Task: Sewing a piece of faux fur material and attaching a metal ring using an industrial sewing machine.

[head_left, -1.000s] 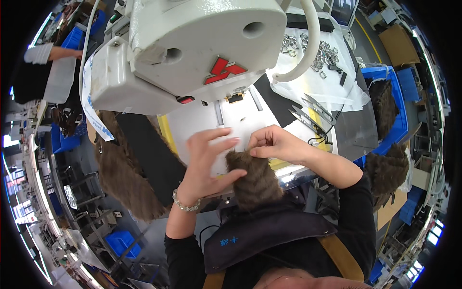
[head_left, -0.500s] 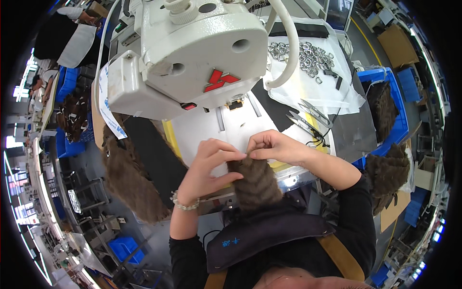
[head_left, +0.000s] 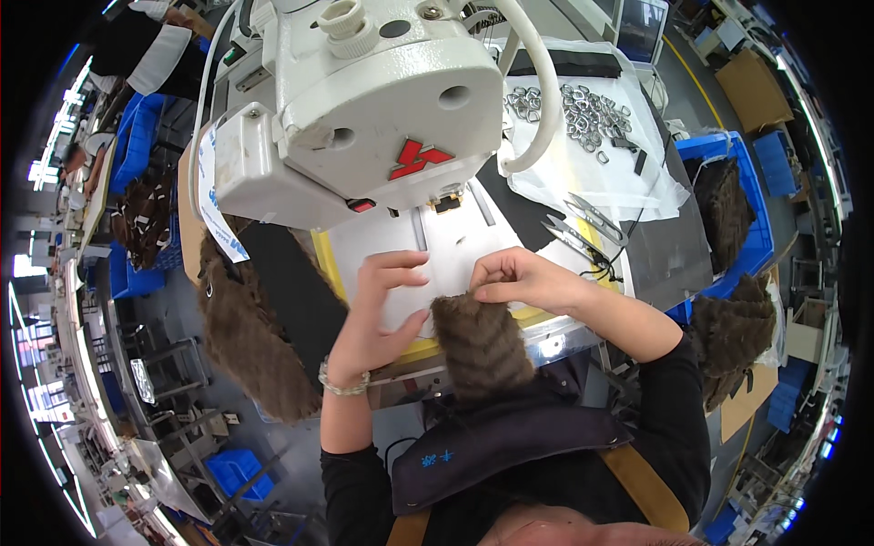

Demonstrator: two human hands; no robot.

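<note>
While the right hand (head_left: pixel 526 278) pinches its top edge between thumb and fingers, the fur strip (head_left: pixel 482 350) hangs over the near edge of the table (head_left: pixel 669 264), its lower end close to the dark apron (head_left: pixel 510 450); whether the two touch, I cannot tell. Just left of the strip and apart from it, the left hand (head_left: pixel 378 305) is spread wide, thumb well away from the fingers, above the table's near edge. A pale bracelet (head_left: pixel 344 380) circles that wrist.

Beyond both hands, the white head of the machine (head_left: pixel 391 109) overhangs the middle of the table. To its right, two pairs of snips (head_left: pixel 575 244) lie side by side, near a dark cord. Toward the table's far right corner, a white sheet (head_left: pixel 637 187) carries a scatter of metal rings (head_left: pixel 583 118) and a black strip (head_left: pixel 569 62).

At the table's left edge lie a black panel (head_left: pixel 296 282) and a larger fur piece (head_left: pixel 246 337). Past the right edge, a blue bin (head_left: pixel 761 218) holds more brown fur (head_left: pixel 724 214).
</note>
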